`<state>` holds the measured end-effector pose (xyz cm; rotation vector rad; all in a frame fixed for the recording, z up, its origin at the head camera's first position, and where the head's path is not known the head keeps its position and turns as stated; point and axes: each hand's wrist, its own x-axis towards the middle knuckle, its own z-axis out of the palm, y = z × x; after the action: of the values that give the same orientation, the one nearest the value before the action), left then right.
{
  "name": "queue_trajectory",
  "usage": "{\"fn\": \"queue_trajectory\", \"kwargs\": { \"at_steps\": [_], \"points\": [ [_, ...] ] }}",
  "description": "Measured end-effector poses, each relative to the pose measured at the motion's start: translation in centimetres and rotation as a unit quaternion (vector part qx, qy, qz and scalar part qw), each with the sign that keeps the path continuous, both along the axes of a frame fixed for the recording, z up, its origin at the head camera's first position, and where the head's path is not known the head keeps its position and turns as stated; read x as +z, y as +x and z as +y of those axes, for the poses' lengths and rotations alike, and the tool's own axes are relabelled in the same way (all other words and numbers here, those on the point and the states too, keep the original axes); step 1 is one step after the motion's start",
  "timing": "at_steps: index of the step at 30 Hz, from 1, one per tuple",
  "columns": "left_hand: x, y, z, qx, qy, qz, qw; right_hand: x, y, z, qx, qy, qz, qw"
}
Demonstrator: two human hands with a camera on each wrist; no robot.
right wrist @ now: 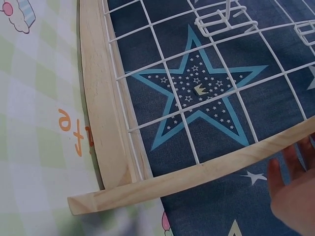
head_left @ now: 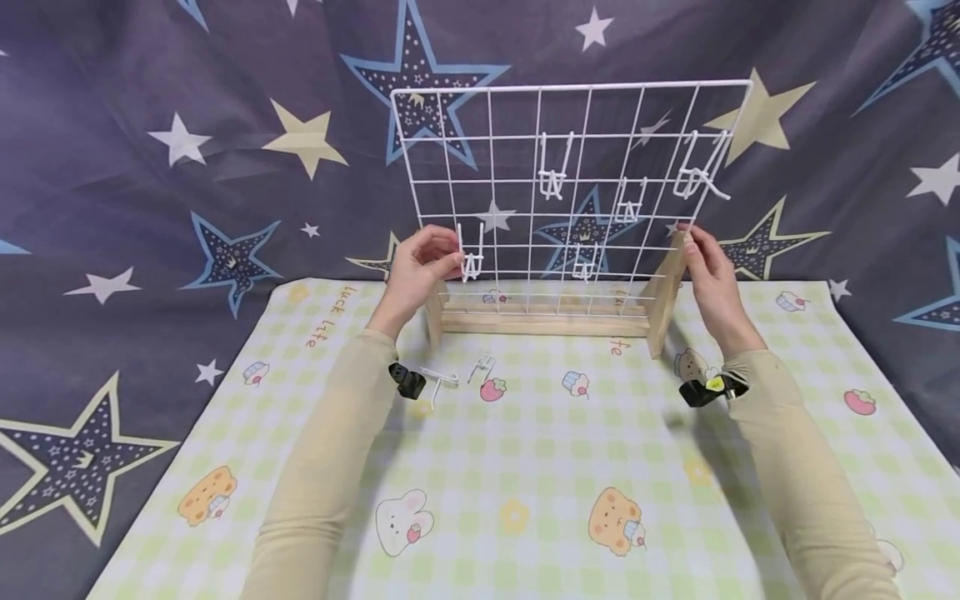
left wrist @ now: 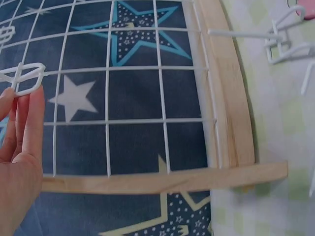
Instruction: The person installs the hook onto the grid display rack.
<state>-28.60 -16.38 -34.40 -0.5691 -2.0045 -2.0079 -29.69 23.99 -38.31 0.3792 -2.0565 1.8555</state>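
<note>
A white wire grid panel [head_left: 510,215] stands tilted in a wooden stand [head_left: 547,323] at the back of the table. My left hand [head_left: 423,262] is at the panel's lower left, pinching a white wire hook [left wrist: 30,81] between thumb and fingers. At the right upright my right hand [head_left: 712,271] grips the edge of the wooden stand, with part of its fingers behind the wood. Other white hooks hang on the panel: one high in the middle [head_left: 552,179], one at upper right [head_left: 693,179], and smaller ones below.
Two loose white hooks lie on the checked tablecloth in front of the stand: a long-armed hook [head_left: 441,379] near my left wrist and a smaller hook [head_left: 483,365] beside it. A dark star-patterned cloth [head_left: 225,167] hangs behind the table.
</note>
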Motion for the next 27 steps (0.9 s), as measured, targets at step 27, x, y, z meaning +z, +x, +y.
{"fn": "queue_trajectory", "kwargs": {
  "at_steps": [27],
  "points": [
    [7.7,-1.3,-2.6,0.060,0.077,0.041,0.9943,0.0,0.5,-0.2,-0.001,-0.006,-0.002,1.000]
  ]
}}
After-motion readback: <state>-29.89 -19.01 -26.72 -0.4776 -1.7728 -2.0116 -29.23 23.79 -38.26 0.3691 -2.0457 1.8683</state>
